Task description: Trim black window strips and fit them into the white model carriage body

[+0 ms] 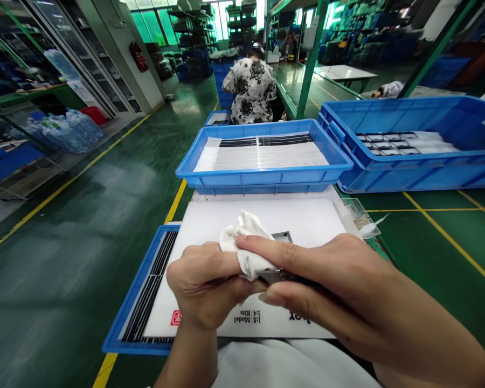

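Note:
My left hand (204, 283) and my right hand (327, 285) meet over a white board (307, 221) low in the middle of the head view. A crumpled white cloth (246, 242) is pinched between the fingers of both hands. My right hand also grips a small grey metal part (282, 237), and the cloth is pressed against it. Most of the part is hidden by my fingers. The white board lies across a blue tray (123, 323) that holds dark strips.
A shallow blue tray (262, 180) filled with white and black strips stands just beyond the board. A deeper blue bin (420, 161) sits to its right. A small clear plastic box (355, 215) rests at the board's right edge. A person sits further back.

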Tool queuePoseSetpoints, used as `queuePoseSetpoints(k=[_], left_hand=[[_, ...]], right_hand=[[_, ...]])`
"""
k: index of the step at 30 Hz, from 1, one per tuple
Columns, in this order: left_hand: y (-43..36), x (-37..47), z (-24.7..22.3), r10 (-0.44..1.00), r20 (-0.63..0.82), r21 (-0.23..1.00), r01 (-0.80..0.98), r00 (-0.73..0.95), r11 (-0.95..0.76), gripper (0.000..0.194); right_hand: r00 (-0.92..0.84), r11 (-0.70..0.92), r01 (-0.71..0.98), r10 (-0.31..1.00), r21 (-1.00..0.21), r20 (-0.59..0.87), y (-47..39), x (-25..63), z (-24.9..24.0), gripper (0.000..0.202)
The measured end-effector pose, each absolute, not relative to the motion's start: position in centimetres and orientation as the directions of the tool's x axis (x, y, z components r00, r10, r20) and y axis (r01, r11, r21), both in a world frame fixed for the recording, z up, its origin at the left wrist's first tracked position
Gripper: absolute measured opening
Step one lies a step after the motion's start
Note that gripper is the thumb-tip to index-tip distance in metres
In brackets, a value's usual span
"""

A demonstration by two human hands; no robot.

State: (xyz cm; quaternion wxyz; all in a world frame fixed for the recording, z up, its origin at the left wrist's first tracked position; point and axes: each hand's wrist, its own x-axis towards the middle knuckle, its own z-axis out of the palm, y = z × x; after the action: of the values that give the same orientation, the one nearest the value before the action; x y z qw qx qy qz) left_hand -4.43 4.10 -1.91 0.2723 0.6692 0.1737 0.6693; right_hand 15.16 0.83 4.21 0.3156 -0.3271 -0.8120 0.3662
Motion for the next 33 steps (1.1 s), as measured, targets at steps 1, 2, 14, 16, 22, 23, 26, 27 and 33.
queuePoseSetpoints(k=[1,2,14,16,22,23,26,27,33], left_hand=[[4.09,-4.38,-1.83,0.6,0.799,0.6,-0.14,0.043,-0.788,0.014],[4.09,-4.33,-1.74,0.605,0.795,0.604,-0.143,0.041,-0.784,0.014],[3.99,-4.16,-0.91,0.598,0.799,0.601,-0.122,0.066,-0.79,0.019],[3.97,-4.16,-0.99,0.603,0.794,0.607,-0.136,0.071,-0.783,0.02],[4.14,-3.8,-1.18,0.634,0.77,0.63,-0.241,0.071,-0.739,0.021],[4.16,-3.75,-1.15,0.639,0.766,0.634,-0.248,0.072,-0.732,0.021],[4.19,-3.66,-1.04,0.639,0.766,0.633,-0.263,0.075,-0.728,0.019],[4.2,-3.65,-1.01,0.637,0.767,0.631,-0.264,0.074,-0.73,0.019],[4.23,-3.62,-1.13,0.648,0.76,0.636,-0.27,0.057,-0.722,0.02]], right_hand=[[-0.587,0.515,0.298,0.763,-0.804,0.271,0.8,15.19,4.19,0.037],[-0.587,0.51,0.303,0.766,-0.805,0.264,0.77,15.22,4.17,0.037],[-0.582,0.5,0.345,0.778,-0.795,0.237,0.86,15.15,3.97,0.041],[-0.581,0.507,0.342,0.776,-0.791,0.247,0.9,15.13,3.86,0.041],[-0.582,0.506,0.323,0.772,-0.8,0.254,0.95,15.12,3.95,0.043],[-0.582,0.503,0.32,0.773,-0.803,0.253,0.95,15.11,4.0,0.043],[-0.583,0.505,0.316,0.771,-0.803,0.255,0.98,15.03,4.15,0.043],[-0.584,0.502,0.323,0.773,-0.802,0.249,0.99,15.01,4.19,0.042],[-0.6,0.509,0.343,0.765,-0.79,0.233,0.93,15.17,4.18,0.042]])
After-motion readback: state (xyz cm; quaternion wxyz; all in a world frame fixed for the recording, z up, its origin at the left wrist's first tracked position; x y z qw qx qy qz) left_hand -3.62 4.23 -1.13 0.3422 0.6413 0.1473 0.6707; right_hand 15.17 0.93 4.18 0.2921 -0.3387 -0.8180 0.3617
